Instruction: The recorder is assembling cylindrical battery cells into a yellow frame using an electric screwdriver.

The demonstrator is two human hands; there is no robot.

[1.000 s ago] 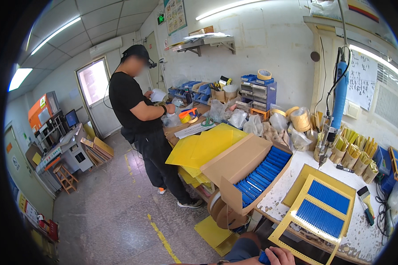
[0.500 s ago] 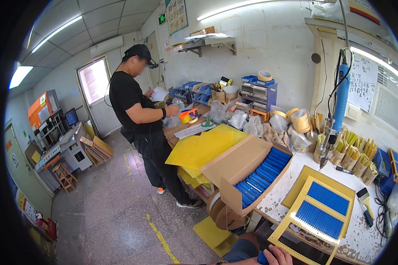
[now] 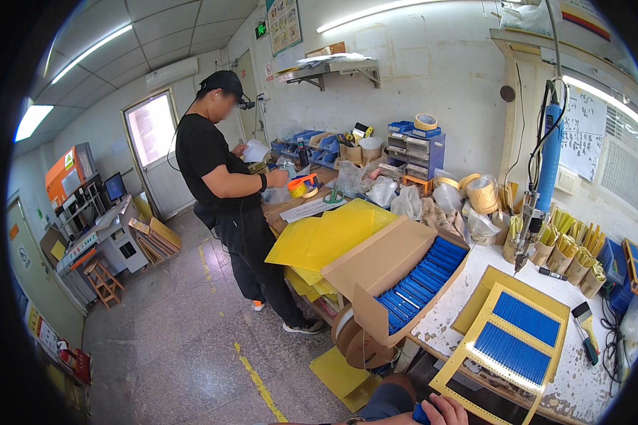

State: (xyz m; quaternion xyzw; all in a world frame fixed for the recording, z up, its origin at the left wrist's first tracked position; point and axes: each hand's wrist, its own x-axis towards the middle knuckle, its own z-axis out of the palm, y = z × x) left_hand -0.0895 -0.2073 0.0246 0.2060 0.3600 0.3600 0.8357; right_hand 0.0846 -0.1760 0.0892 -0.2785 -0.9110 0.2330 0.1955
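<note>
At five o'clock, a blue piece (image 3: 420,414) is seen against curled fingers (image 3: 452,406); closure and hold cannot be determined. Versus one second earlier, the fingers are shifted slightly toward nine o'clock.

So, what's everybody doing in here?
The person wearing the camera has a hand at a small blue piece at the picture's bottom edge; I can't tell which hand. On the worn white table, a yellow frame holds two blocks of blue strips. Beside it, an open cardboard box has more blue pieces inside. Farther back, another person in black stands holding white paper.
</note>
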